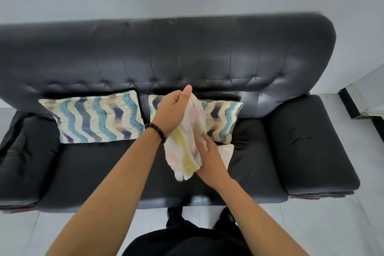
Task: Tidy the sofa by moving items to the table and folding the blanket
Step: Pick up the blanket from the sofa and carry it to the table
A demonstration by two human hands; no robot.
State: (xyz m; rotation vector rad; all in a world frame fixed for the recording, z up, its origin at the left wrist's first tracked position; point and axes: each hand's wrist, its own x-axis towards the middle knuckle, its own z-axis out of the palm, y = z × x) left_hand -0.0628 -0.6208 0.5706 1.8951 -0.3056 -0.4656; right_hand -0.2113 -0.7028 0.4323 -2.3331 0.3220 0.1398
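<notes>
Left grip was closed on the top end of the blanket, thumb up, holding it in the air over the seat of the black sofa. Right grip was pressed flat against the lower part of the cloth, fingers spread, not really clamped on it. Blanket was pale with a yellow stripe, bunched lengthwise. Two wavy-striped cushions leaned on the backrest behind it, and a bead bracelet sat on the left wrist.
</notes>
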